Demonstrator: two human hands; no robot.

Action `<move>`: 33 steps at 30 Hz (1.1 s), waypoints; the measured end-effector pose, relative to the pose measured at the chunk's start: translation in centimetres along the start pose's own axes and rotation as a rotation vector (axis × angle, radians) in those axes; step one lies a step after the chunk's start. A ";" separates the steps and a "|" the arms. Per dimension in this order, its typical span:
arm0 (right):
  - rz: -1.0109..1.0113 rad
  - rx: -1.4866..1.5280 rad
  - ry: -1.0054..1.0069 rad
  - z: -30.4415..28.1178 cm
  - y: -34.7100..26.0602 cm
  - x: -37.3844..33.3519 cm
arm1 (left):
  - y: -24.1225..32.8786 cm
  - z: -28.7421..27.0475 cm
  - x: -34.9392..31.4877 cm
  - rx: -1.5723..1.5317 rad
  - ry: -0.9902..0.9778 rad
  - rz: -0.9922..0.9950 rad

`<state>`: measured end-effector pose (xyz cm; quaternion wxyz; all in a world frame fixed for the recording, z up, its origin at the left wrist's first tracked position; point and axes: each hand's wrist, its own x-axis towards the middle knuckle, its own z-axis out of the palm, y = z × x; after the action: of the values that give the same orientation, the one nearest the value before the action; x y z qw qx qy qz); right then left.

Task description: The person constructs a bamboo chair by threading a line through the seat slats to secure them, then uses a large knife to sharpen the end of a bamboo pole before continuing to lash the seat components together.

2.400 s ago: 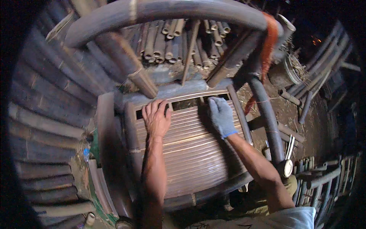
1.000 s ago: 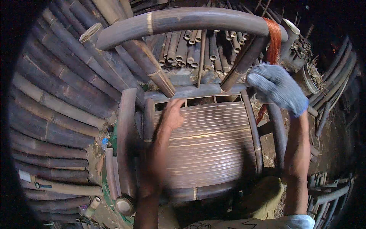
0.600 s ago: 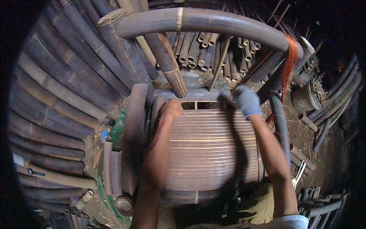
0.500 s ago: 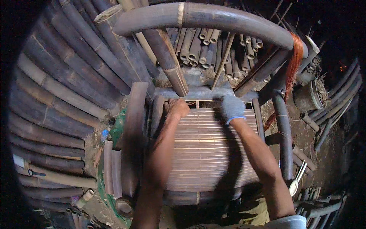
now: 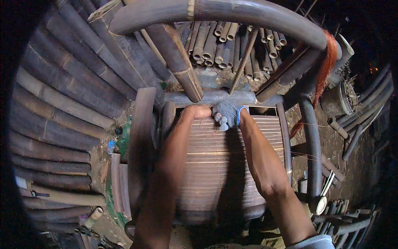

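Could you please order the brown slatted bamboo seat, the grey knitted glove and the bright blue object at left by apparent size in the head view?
1. Brown slatted bamboo seat
2. Grey knitted glove
3. Bright blue object

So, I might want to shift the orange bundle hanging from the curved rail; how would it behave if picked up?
The orange bundle is probably floppy, since it hangs limply from the curved rail. It looks light, being made of thin strands. It may tangle or snag, as those strands seem loose lower down.
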<state>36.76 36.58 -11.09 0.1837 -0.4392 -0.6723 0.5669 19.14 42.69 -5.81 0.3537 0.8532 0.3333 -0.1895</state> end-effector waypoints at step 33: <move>-0.146 -0.074 0.676 5.4 -9.9 -8.5 | -0.8 0.5 -5.3 -0.816 0.468 -0.154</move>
<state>33.57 26.81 -1.38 0.4199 -0.5594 -0.6230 0.3501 14.83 40.46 -3.57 0.5601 0.6373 0.5135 0.1286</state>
